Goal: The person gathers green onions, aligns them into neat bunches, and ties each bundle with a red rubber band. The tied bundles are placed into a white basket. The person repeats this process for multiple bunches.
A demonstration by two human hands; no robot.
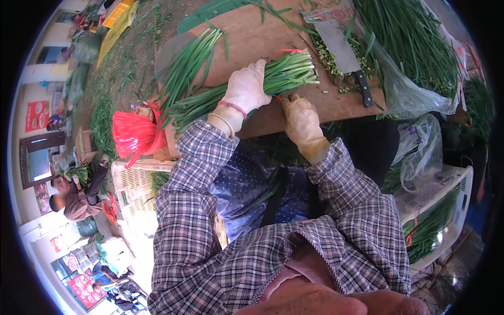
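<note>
My left hand (245, 86), in a pale glove with a red band at the wrist, is wrapped over a bundle of garlic chives (289, 71). The bundle lies slantwise on a brown board (252, 31), its pale cut ends to the right. A red plastic tie (291, 50) shows at its far side, near those ends. My gloved right hand (302, 118) pinches a red end of tie at the near side, beside the board's front edge. A looser group of chives (197, 61) lies to the left. Part of the bundle is hidden under my left hand.
A cleaver (340, 49) rests on chopped stem ends at the right. Beyond it, a large heap of chives (409, 43) lies on clear plastic. A bunch of red ties (132, 132) hangs at the board's left corner. White crates (466, 185) flank me; people work at far left.
</note>
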